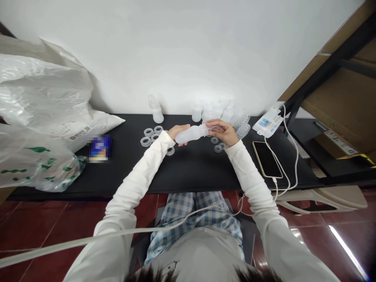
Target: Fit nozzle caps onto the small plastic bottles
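A frosted baby bottle (191, 134) lies nearly level between my hands above the black table. My left hand (176, 132) is wrapped round its base end. At the neck end, my right hand (223, 132) closes its fingers on a clear piece, which looks like the bottle's cap; the fingers cover part of it. White ring collars (146, 141) lie on the table by my left forearm. Small clear discs (217, 149) lie under my right hand. An upright capped bottle (158, 115) stands near the wall, behind the collars.
Several frosted bottles (197, 112) and clear caps (243, 131) stand along the wall, partly behind my right hand. A phone (267, 159) with a white cable lies at right, near a white packet (268, 122). Plastic bags (44, 94) and a blurred blue pack (100, 148) occupy the left.
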`<state>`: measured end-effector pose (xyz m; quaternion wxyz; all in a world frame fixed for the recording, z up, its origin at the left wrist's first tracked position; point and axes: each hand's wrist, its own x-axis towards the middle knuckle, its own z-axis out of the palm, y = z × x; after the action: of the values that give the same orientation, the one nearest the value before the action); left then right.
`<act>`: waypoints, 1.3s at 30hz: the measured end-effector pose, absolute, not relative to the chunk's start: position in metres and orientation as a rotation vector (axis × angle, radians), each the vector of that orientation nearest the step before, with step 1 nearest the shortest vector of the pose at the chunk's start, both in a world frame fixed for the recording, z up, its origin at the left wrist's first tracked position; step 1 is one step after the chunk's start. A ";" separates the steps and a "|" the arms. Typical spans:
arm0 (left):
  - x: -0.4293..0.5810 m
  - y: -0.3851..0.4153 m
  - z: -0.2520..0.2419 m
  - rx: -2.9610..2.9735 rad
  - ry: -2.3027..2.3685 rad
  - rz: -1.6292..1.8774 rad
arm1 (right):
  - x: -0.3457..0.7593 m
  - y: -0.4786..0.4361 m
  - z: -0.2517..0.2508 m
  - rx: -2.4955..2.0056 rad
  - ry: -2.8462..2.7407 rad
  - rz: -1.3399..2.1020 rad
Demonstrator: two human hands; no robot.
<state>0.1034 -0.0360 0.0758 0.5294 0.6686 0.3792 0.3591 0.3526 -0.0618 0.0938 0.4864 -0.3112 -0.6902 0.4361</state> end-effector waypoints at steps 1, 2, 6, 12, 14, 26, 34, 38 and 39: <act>0.103 -0.033 0.074 1.534 0.923 0.796 | 0.352 -0.063 0.094 -0.736 -1.684 1.076; 0.102 -0.030 0.072 1.501 0.951 0.752 | 0.351 -0.064 0.093 -0.721 -1.686 1.085; 0.100 -0.025 0.070 1.530 0.943 0.700 | 0.349 -0.064 0.093 -0.762 -1.701 1.068; 0.114 -0.041 0.072 1.787 0.967 1.058 | 0.348 -0.056 0.088 -1.104 -1.672 0.690; 0.117 -0.046 0.073 1.998 0.991 1.210 | 0.348 -0.055 0.086 -1.248 -1.701 0.561; 0.112 -0.044 0.067 1.861 0.935 1.040 | 0.349 -0.059 0.077 -1.066 -2.154 -0.185; 0.128 -0.062 0.062 2.438 0.985 1.236 | 0.341 -0.062 0.064 -1.258 -1.987 -0.430; 0.123 -0.053 0.054 2.801 0.982 1.202 | 0.342 -0.063 0.077 -1.398 -2.081 -0.331; 0.120 -0.050 0.052 2.882 0.980 1.172 | 0.345 -0.063 0.082 -1.421 -2.090 -0.307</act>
<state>0.1201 -0.0503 0.0521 -0.0599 0.8820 0.2998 0.3587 0.3455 -0.0626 0.0815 0.2933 -0.5336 -0.7848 -0.1154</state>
